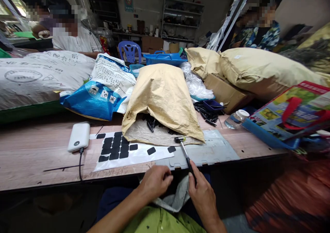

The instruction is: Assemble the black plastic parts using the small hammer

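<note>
My right hand (202,195) is wrapped around the black grip of a small hammer (184,151). The hammer's head, black on one side and yellowish on the other, rests by the mouth of a tan paper sack (165,99). Inside that mouth lie several small black parts (151,124). My left hand (156,181) is curled closed just off the table's front edge; what its fingers hold, if anything, is hidden. Below and between my hands is the rim of a grey bag (177,197). A white sheet with black rounded stickers (116,145) lies left of the hammer.
A white power bank (79,136) with a cable stands at left. Blue-and-white (103,88) and white sacks (43,76) lie behind it. To the right are black parts (206,112), a small jar (236,119), a cardboard box (224,92) and a colourful bag (291,112). Other people sit beyond.
</note>
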`<state>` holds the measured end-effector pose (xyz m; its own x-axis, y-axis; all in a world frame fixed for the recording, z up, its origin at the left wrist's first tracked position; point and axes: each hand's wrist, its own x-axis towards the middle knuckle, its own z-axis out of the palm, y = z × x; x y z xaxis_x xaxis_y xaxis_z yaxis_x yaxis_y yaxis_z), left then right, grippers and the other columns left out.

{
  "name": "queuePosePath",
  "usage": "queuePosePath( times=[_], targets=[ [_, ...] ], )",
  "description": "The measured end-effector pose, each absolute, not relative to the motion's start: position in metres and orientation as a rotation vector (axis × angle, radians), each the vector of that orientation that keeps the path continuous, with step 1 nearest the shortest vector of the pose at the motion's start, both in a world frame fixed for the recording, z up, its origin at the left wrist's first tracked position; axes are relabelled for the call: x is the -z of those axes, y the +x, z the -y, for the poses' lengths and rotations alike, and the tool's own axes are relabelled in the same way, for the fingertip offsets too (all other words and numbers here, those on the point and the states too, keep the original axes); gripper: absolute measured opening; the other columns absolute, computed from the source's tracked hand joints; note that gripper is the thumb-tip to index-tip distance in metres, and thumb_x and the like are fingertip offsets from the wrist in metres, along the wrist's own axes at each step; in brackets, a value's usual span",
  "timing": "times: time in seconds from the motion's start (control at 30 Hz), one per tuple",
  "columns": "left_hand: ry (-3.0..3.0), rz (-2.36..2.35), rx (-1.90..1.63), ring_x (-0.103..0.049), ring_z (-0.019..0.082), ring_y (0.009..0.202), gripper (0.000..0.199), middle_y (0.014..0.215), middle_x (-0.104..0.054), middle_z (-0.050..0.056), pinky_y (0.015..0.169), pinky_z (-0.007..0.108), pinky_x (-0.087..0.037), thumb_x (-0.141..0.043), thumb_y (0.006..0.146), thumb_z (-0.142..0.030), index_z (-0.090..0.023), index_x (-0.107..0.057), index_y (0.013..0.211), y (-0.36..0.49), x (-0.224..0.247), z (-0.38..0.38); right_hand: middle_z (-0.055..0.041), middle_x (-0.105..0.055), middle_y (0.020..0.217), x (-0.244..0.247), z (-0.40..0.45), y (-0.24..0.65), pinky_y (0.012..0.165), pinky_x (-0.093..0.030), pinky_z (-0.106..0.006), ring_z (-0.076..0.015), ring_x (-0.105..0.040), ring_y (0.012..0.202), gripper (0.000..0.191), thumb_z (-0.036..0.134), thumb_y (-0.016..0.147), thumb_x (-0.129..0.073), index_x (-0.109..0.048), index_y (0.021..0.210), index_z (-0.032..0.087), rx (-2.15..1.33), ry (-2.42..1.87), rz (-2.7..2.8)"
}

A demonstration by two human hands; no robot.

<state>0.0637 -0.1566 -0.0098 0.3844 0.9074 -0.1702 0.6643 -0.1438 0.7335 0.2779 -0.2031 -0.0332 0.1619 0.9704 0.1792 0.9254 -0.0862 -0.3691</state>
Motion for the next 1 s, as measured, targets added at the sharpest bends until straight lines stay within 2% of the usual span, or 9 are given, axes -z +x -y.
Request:
queuePosePath(
  times=[0.07, 0.17, 0.33, 0.43, 0.53, 0.67, 0.8, 0.9, 1.0],
  targets=[
    [1.813, -1.490, -0.603, -0.066, 0.019, 0.074, 0.023, 0.080, -0.073, 0.002, 0.067, 0.028, -0.045, -0.053, 0.092, -0.035, -0.022, -0.069, 0.082, 0.057, -0.006, 0.123, -0.0061, -0.074, 0.114, 0.033, 0.203, 0.278, 0.064, -0.056, -0.024, -0.0199, -0.075, 0.088, 0.051, 0.031, 0.102, -0.040, -0.050, 0.151, 0.029, -0.152, -2.047, 1.810],
    [1.675, -1.845, -0.742, -0.066, 0.020, 0.077, 0.020, 0.084, -0.073, 0.005, 0.069, 0.030, -0.045, -0.056, 0.091, -0.037, -0.021, -0.067, 0.088, 0.041, -0.018, 0.065, -0.0062, -0.074, 0.114, 0.032, 0.203, 0.278, 0.065, -0.057, -0.024, -0.0194, -0.075, 0.088, 0.050, 0.031, 0.102, -0.038, -0.052, 0.150, 0.027, -0.147, -2.046, 1.814],
    [1.501, -2.194, -0.558, -0.068, 0.034, 0.103, 0.034, 0.108, -0.073, 0.015, 0.078, 0.038, -0.047, -0.062, 0.085, -0.050, -0.021, -0.067, 0.101, 0.026, -0.019, 0.002, -0.0059, -0.075, 0.112, 0.034, 0.203, 0.278, 0.064, -0.057, -0.024, -0.0193, -0.075, 0.087, 0.050, 0.030, 0.101, -0.039, -0.053, 0.148, 0.028, -0.122, -2.044, 1.799],
    [1.439, -2.234, -0.462, -0.068, 0.039, 0.106, 0.039, 0.115, -0.072, 0.020, 0.080, 0.043, -0.048, -0.063, 0.082, -0.053, -0.020, -0.069, 0.101, 0.027, -0.015, -0.009, -0.0057, -0.075, 0.113, 0.033, 0.203, 0.278, 0.064, -0.057, -0.024, -0.0192, -0.075, 0.087, 0.050, 0.030, 0.101, -0.039, -0.053, 0.149, 0.028, -0.138, -2.036, 1.793],
    [1.439, -2.243, -0.440, -0.068, 0.040, 0.104, 0.034, 0.111, -0.073, 0.020, 0.079, 0.045, -0.049, -0.065, 0.079, -0.048, -0.020, -0.071, 0.096, 0.022, -0.013, -0.010, -0.0058, -0.075, 0.110, 0.032, 0.203, 0.278, 0.065, -0.057, -0.023, -0.0191, -0.075, 0.087, 0.050, 0.030, 0.101, -0.038, -0.053, 0.149, 0.028, -0.143, -2.028, 1.788],
    [1.494, -2.206, -0.399, -0.069, 0.037, 0.094, 0.023, 0.095, -0.074, 0.015, 0.073, 0.041, -0.048, -0.067, 0.076, -0.041, -0.021, -0.070, 0.087, 0.009, -0.017, 0.003, -0.0062, -0.075, 0.106, 0.032, 0.203, 0.278, 0.064, -0.057, -0.023, -0.0189, -0.074, 0.085, 0.050, 0.030, 0.100, -0.039, -0.054, 0.148, 0.028, -0.141, -2.027, 1.785],
    [1.826, -1.957, -0.618, -0.065, 0.026, 0.086, 0.013, 0.090, -0.071, 0.005, 0.070, 0.033, -0.045, -0.065, 0.076, -0.031, -0.023, -0.065, 0.086, 0.011, -0.020, 0.035, -0.0061, -0.075, 0.109, 0.034, 0.203, 0.278, 0.062, -0.056, -0.023, -0.0192, -0.075, 0.086, 0.051, 0.030, 0.100, -0.039, -0.053, 0.149, 0.028, -0.142, -2.043, 1.783],
    [2.061, -1.590, -0.743, -0.061, 0.020, 0.084, 0.013, 0.087, -0.068, 0.001, 0.074, 0.029, -0.044, -0.065, 0.073, -0.021, -0.023, -0.064, 0.086, 0.023, -0.013, 0.057, -0.0063, -0.075, 0.112, 0.033, 0.202, 0.277, 0.062, -0.056, -0.024, -0.0196, -0.075, 0.088, 0.050, 0.030, 0.101, -0.038, -0.052, 0.150, 0.027, -0.150, -2.053, 1.793],
    [2.152, -1.409, -0.706, -0.058, 0.020, 0.085, 0.014, 0.085, -0.067, 0.001, 0.079, 0.031, -0.043, -0.066, 0.072, -0.019, -0.022, -0.066, 0.085, 0.033, 0.001, 0.068, -0.0060, -0.075, 0.110, 0.031, 0.203, 0.277, 0.060, -0.055, -0.024, -0.0195, -0.075, 0.086, 0.050, 0.030, 0.101, -0.039, -0.052, 0.149, 0.028, -0.149, -2.049, 1.798]
  ],
)
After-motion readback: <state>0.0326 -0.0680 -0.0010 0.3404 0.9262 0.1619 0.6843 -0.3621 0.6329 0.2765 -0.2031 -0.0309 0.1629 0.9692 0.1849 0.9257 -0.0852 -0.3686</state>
